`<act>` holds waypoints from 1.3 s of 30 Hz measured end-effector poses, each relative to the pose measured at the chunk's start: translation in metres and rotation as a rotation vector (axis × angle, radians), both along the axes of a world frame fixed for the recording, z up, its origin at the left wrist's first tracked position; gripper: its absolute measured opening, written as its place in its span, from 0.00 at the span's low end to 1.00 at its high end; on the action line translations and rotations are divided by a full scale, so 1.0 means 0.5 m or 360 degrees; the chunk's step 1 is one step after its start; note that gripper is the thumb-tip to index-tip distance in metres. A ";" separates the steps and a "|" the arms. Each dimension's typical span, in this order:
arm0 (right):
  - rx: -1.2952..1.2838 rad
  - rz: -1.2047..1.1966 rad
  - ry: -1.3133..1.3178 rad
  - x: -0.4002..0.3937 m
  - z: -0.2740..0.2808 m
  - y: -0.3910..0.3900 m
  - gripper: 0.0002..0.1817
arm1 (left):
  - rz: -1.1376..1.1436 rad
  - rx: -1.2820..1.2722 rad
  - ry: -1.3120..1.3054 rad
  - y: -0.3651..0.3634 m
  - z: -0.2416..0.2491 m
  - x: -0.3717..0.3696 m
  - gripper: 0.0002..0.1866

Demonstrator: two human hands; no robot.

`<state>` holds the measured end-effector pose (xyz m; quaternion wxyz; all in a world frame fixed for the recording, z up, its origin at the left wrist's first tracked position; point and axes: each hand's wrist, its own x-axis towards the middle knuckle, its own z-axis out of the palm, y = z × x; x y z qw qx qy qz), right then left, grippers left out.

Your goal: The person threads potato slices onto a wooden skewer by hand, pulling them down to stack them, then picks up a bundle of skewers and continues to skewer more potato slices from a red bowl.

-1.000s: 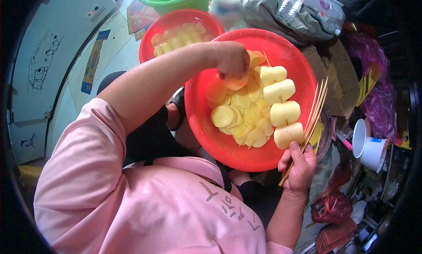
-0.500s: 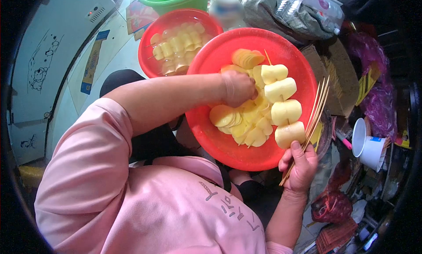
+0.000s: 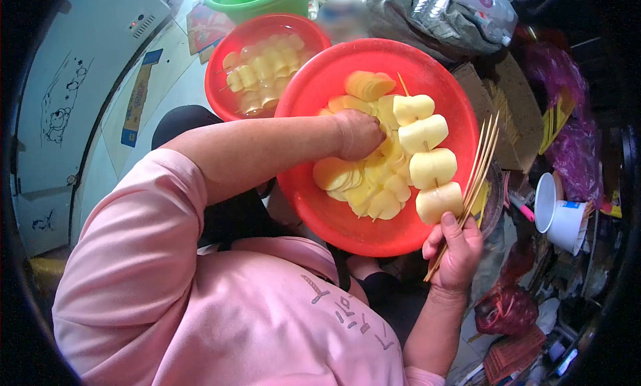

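Observation:
My right hand (image 3: 455,249) is closed around a bundle of thin bamboo skewers (image 3: 482,169). One skewer in its grip is threaded with several thick, pale yellow potato pieces (image 3: 433,169), which hang over the right side of a large red basin (image 3: 334,229). My left hand (image 3: 360,134) reaches into this basin with curled fingers, among a heap of thin potato slices (image 3: 384,179). Its fingertips are partly hidden, and whatever they pinch cannot be made out. A neat fanned stack of slices (image 3: 369,86) lies at the basin's far side.
Behind stands a smaller red basin (image 3: 217,99) with threaded potato skewers (image 3: 267,69) lying in liquid. Farther back is a green tub (image 3: 260,9). A grey bag (image 3: 400,19) with plastic bottles, a cardboard box (image 3: 511,119), white cups (image 3: 561,219) and a red net bag (image 3: 506,310) crowd the right.
The view has shifted slightly, so the basins sit a little further left. My left hand stays in the slices, its fingers slightly more curled in. My right hand keeps its hold on the skewers.

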<state>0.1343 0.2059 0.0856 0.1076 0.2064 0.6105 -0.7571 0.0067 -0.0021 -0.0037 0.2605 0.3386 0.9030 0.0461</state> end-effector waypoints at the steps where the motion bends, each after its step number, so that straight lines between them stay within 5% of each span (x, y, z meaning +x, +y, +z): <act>1: -0.0012 0.0000 0.0004 0.000 0.000 0.000 0.08 | 0.0000 0.0001 0.0000 0.000 -0.007 -0.001 0.13; 10: -0.0010 -0.0014 0.0000 0.001 -0.005 0.003 0.08 | -0.0088 -0.0036 -0.0129 0.003 0.009 -0.015 0.12; 13: -0.0006 -0.0018 0.0000 0.002 -0.004 0.005 0.08 | 0.0148 0.0118 -0.0118 -0.018 0.016 -0.044 0.11; 16: 0.0022 -0.0001 -0.0006 0.001 -0.006 0.008 0.08 | 0.0564 0.0564 -0.0226 -0.039 0.043 -0.086 0.13; 18: 0.0008 0.0009 -0.0016 -0.003 -0.007 0.004 0.07 | 0.1577 0.1682 -0.1047 -0.046 0.056 -0.100 0.10; 22: 0.0061 0.0027 -0.0001 -0.007 -0.006 -0.003 0.07 | 0.1848 0.2291 -0.1325 -0.057 0.103 -0.100 0.12; 32: 0.0060 0.0012 0.0083 -0.004 -0.010 -0.014 0.07 | 0.1852 0.2422 -0.1245 -0.065 0.114 -0.098 0.12; 35: 0.0123 0.0043 0.0095 -0.001 -0.007 -0.016 0.07 | 0.1686 0.2298 -0.0861 -0.061 0.115 -0.092 0.09; 37: 0.0179 0.0063 0.0094 0.002 -0.008 -0.016 0.07 | 0.1498 0.1803 -0.0198 -0.057 0.128 -0.078 0.07; 39: 0.0188 0.0044 0.0096 0.006 -0.011 -0.017 0.07 | 0.1401 0.1775 -0.0181 -0.055 0.122 -0.072 0.07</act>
